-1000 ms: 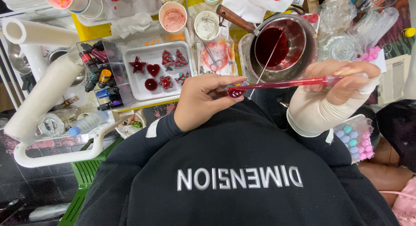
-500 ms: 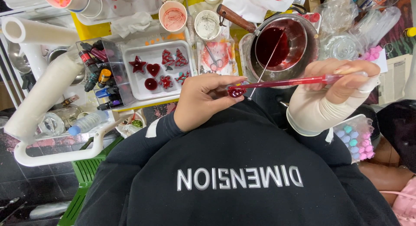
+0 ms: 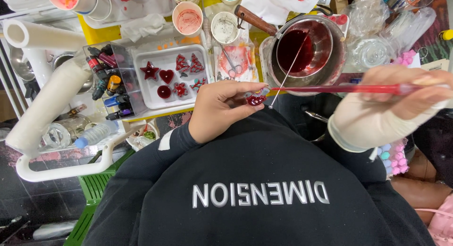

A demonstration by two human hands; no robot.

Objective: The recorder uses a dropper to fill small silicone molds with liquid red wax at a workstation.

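Small dark-red glossy piece (image 3: 255, 100) sits pinched in the left hand (image 3: 222, 106), just below the pot of red liquid (image 3: 302, 50); right hand (image 3: 406, 92) closes around a red stick (image 3: 339, 89), tip angled in, steadying contact.

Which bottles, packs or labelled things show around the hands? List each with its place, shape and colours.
Dye bottles: clear rack left of the white tray; small, lying, coloured caps.
Water bottle: lower left; clear, blue cap, on its side.
Plastic bags: upper right; crumpled, clear.
No screens or signs.
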